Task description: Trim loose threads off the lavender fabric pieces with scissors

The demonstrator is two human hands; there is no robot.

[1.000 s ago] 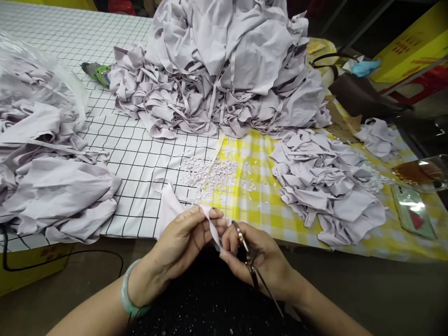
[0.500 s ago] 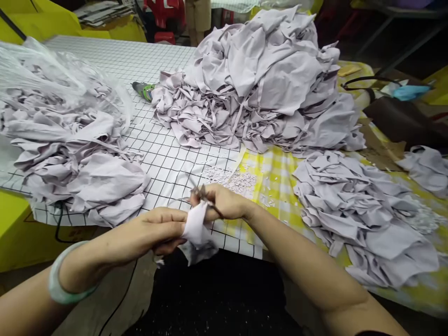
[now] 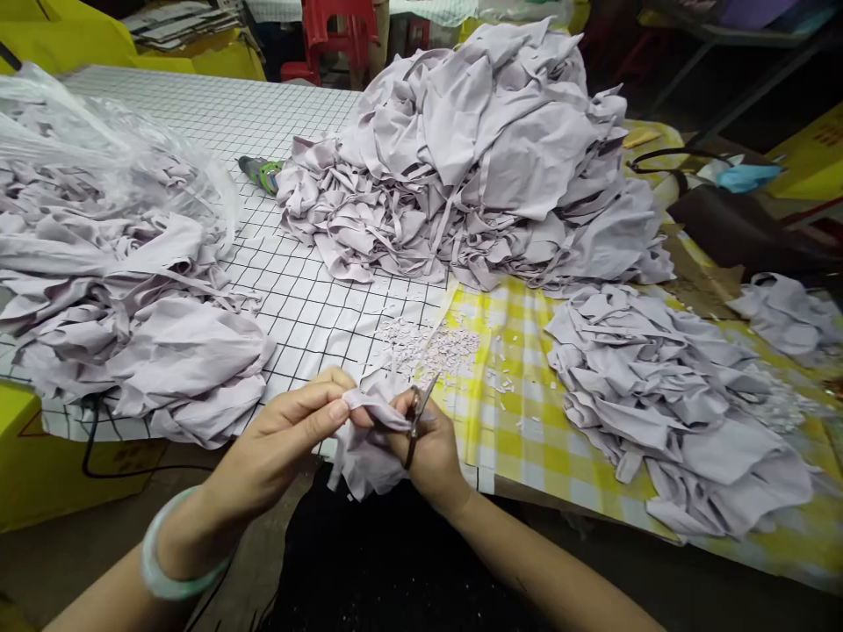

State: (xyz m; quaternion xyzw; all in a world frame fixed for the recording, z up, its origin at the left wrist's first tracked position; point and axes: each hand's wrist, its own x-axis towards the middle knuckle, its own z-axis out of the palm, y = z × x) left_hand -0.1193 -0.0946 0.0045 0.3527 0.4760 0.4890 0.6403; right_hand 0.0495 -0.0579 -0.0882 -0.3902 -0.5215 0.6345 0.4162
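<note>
Over the table's front edge, my left hand [image 3: 299,426] pinches the end of a pale lilac piece of fabric [image 3: 372,461], thumb against fingers. My right hand [image 3: 431,452] grips a pair of small scissors [image 3: 416,417], their blades pointing up and away from me. Its fingers also touch the same fabric, which stretches between both hands and hangs down in folds. Just beyond the hands lies a scatter of tiny cut fabric snippets [image 3: 438,347]. Part of the scissor handles is hidden by my right fingers.
A large heap of lilac fabric pieces [image 3: 474,167] fills the table's back. A smaller pile [image 3: 665,404] lies right on yellow checked cloth [image 3: 520,456]. Left, more pieces [image 3: 177,360] spill from a clear plastic bag [image 3: 132,123]. A green-and-grey tool [image 3: 260,173] lies by the heap.
My view has swung left and up. The scissors, which pointed down towards me, now point away. Both hands still hold the fabric piece, turned and bunched differently between them.
</note>
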